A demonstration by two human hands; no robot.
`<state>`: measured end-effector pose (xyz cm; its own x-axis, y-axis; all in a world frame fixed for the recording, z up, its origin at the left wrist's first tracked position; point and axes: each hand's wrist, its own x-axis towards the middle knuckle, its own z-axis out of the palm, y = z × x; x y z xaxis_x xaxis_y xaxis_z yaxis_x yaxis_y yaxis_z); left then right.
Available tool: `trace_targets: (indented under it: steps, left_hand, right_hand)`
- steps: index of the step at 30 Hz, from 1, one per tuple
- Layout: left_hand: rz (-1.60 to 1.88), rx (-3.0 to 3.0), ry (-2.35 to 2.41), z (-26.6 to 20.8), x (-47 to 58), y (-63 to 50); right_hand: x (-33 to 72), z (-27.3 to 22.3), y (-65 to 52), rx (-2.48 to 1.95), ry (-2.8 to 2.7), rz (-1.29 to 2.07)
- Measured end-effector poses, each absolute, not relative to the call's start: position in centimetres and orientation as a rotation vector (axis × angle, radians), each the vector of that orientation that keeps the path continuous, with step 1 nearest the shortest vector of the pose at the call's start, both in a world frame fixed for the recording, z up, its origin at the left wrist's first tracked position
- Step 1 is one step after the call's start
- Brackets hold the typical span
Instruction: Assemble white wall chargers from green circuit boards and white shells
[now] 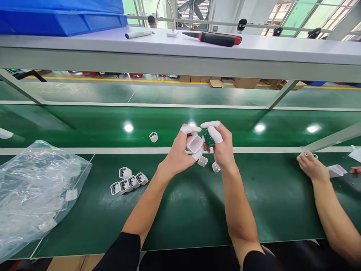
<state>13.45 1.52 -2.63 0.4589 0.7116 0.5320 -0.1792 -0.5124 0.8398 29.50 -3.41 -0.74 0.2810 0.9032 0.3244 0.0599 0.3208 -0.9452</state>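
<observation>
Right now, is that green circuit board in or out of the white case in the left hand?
Out. The right hand holds the green circuit board beside the white case, which the left hand holds.

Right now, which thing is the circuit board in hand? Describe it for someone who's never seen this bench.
Above the middle of the green tabletop, find the wearer's two hands, close together. The right hand pinches a small circuit board, beside the white case in the left hand. Its green, pale-flecked face sets it apart from that case.
</observation>
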Motion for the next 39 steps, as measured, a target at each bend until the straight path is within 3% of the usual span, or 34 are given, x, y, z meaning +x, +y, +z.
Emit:
trace_targets:
  steps: [7, 11, 14, 21, 28, 39]
  left_hand:
    - [1.207, 2.004, 0.445, -2.2, 13.1, 2.1]
    - [1.222, 1.847, 0.498, -2.1, 12.9, 2.2]
    - [1.206, 1.645, 0.463, -2.1, 12.8, 2.2]
    - [0.948, 1.455, 0.397, -2.3, 12.0, 3.2]
    - [0.658, 1.309, 0.388, -1.9, 11.8, 3.6]
    - [0.502, 1.238, 0.119, -2.1, 10.9, 4.1]
  right_hand:
    - [28.5, -0.4, -3.5, -1.157, -1.195, 0.683]
    - [29.1, -0.4, -4.4, -1.127, -1.231, 0.882]
    - [30.0, -0.2, -5.3, -1.049, -1.397, 0.797]
    - [31.0, 0.4, -5.7, -1.031, -1.652, 0.467]
    - [30.7, 0.3, -5.3, -1.064, -1.639, 0.593]
    - [31.9, -0.1, -5.6, -0.865, -1.376, 0.598]
